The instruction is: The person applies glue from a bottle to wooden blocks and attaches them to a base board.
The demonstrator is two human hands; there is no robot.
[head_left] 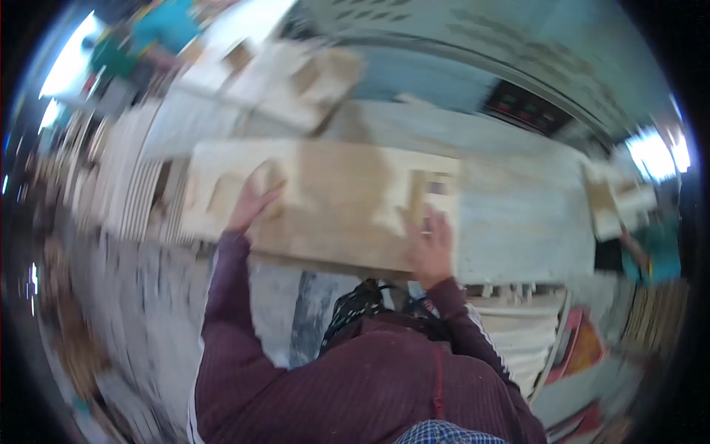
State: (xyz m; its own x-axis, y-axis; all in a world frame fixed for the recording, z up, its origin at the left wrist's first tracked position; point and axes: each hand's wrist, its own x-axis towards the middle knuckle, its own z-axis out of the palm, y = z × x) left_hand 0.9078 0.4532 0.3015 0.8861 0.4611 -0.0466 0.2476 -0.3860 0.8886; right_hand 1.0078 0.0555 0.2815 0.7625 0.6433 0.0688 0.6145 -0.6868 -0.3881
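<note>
A long pale wooden board (340, 207) lies across the work table in front of me, smeared by motion. Toward its left end, my left hand (254, 203) is closed around a small pale block (268, 176), whose kind is blurred. My right hand (431, 248) lies at the board's right end with its fingers stretched out. Just above those fingers is a narrow wooden strip (417, 194) standing out from the board. Beside the strip, dark marks (438, 185) show on a pale surface.
White-topped pieces with wooden blocks (296, 81) stand at the back left. Stacked boards (140, 177) fill the left side. A large pale green machine (518, 37) with a dark control panel (525, 107) rises behind the table (525, 207). Other people (654, 251) are at the far right and upper left.
</note>
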